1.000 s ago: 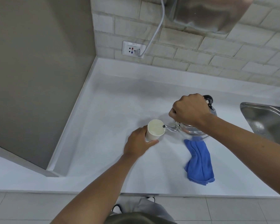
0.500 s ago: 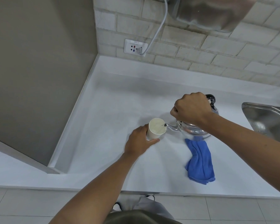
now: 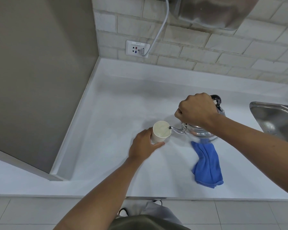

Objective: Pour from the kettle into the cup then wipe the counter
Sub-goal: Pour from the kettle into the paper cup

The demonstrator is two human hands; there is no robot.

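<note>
Fingers (image 3: 158, 144) of the left hand (image 3: 144, 146) wrap the near side of the white cup (image 3: 161, 132), which stands on the white counter (image 3: 106, 130). Closed in a fist, the right hand (image 3: 196, 110) grips the handle of the steel kettle (image 3: 199, 132). Its long axis runs right to left, spout tip pointing left over the cup's rim. That fist hides most of the handle and lid. No stream can be made out. A blue cloth (image 3: 206, 165) lies just beside the kettle's near edge.
</note>
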